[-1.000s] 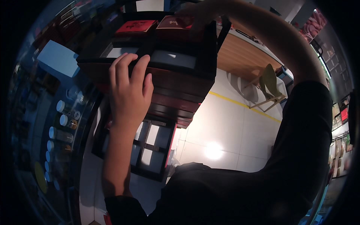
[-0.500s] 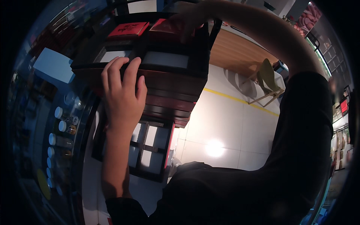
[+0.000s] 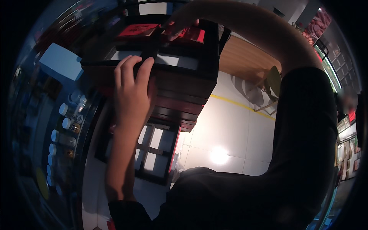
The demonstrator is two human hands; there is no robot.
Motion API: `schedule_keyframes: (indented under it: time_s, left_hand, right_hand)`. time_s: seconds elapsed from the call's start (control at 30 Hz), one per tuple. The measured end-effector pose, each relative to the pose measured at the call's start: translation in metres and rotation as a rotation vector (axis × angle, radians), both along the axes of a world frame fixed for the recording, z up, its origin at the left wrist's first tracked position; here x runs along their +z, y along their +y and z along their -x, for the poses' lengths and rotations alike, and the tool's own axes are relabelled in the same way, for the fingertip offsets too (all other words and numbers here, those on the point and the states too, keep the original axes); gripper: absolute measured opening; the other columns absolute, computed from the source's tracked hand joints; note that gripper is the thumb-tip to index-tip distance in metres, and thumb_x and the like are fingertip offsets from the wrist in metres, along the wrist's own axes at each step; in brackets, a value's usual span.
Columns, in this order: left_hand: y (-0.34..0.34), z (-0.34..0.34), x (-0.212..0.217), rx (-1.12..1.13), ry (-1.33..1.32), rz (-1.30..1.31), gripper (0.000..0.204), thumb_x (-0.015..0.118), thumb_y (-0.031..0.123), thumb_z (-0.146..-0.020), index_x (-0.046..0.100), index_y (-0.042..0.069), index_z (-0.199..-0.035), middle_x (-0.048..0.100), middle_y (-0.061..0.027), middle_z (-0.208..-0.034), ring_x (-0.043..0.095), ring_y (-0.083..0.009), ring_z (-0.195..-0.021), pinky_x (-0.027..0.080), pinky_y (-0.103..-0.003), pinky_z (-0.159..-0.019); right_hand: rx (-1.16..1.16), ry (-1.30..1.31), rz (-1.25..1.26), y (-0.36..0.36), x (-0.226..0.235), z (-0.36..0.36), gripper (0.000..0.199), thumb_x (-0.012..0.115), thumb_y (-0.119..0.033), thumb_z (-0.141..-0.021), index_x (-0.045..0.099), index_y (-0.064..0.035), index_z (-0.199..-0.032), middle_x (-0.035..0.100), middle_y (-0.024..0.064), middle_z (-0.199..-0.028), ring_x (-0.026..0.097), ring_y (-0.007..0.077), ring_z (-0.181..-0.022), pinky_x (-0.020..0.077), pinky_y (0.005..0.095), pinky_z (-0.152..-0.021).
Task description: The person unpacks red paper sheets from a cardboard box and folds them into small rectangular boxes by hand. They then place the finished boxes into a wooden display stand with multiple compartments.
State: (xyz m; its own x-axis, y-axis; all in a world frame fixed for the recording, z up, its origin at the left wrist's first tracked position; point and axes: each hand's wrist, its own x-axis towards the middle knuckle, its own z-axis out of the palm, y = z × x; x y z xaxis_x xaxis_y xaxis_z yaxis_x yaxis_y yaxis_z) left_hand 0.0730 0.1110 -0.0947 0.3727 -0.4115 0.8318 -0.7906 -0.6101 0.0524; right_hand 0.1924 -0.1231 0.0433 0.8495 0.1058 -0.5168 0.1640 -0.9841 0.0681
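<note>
A dark box (image 3: pixel 165 73) with compartments tops a stack of dark red boxes. Red packets with black markings lie in its far part: a left packet (image 3: pixel 138 30) and a right packet (image 3: pixel 196 35). Pale bottoms show in the two near compartments. My left hand (image 3: pixel 132 90) rests its slightly spread fingertips on the near rim, around the middle divider, and holds nothing. Reaching over from the far side, my right hand (image 3: pixel 183 21) has its fingers apart on the right packet, one fingertip at that packet's left edge. My wrist and forearm curve along the top of the view.
Below the stack sits another divided dark box (image 3: pixel 151 171). A pale blue box (image 3: pixel 60 61) and several white-capped jars (image 3: pixel 66 123) stand at left. To the right are a wooden counter (image 3: pixel 245 50), a green chair (image 3: pixel 273 82) and a tiled floor (image 3: pixel 230 134) with a yellow line.
My right hand has shifted slightly left and its blur has lessened, uncovering more of the right packet. My left hand stays on the rim; the whole view has shifted a little.
</note>
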Motion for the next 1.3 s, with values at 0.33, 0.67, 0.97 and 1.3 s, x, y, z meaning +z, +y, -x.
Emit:
schedule_keyframes:
  time_s: [0.33,0.67,0.97,1.3]
  left_hand:
    - [0.004,-0.005,-0.004,-0.013,0.006,0.048,0.036,0.059,0.001,-0.077,0.057,0.009,-0.113,0.048,-0.0111,-0.116,0.044,-0.0308,-0.116,0.044,-0.04,-0.093]
    - [0.125,0.194,-0.105,-0.118,0.425,0.156,0.031,0.062,0.015,-0.078,0.06,0.008,-0.109,0.054,-0.012,-0.119,0.049,-0.0277,-0.117,0.025,-0.049,-0.109]
    - [0.393,0.463,-0.323,1.656,0.913,0.525,0.072,0.064,0.045,-0.079,0.042,-0.003,-0.128,0.044,-0.024,-0.127,0.044,-0.039,-0.118,0.038,-0.047,-0.098]
    - [0.397,0.481,-0.343,1.615,1.034,0.657,0.064,0.072,0.033,-0.075,0.044,0.003,-0.124,0.049,-0.0181,-0.119,0.046,-0.0322,-0.113,0.042,-0.045,-0.091]
  right_hand:
    - [0.008,-0.002,0.051,0.02,-0.016,-0.008,0.099,0.063,-0.066,-0.071,0.023,-0.0152,-0.146,0.034,0.0127,-0.144,0.042,0.0305,-0.124,0.0499,0.0426,-0.085]
    - [0.329,-0.433,-0.181,0.056,-0.061,0.019,0.066,0.069,-0.035,-0.075,0.047,-0.006,-0.129,0.06,0.0126,-0.111,0.059,0.0219,-0.098,0.0468,0.0343,-0.085]
    - [0.749,-0.384,-1.092,0.267,-0.186,0.154,0.061,0.066,-0.037,-0.08,0.046,-0.0059,-0.129,0.058,0.0125,-0.113,0.058,0.0189,-0.098,0.0471,0.0296,-0.082]
    - [0.195,0.548,-0.921,0.531,-0.494,0.431,0.062,0.075,-0.026,-0.075,0.048,0.0033,-0.122,0.063,0.0168,-0.098,0.063,0.0223,-0.084,0.0512,0.0319,-0.073]
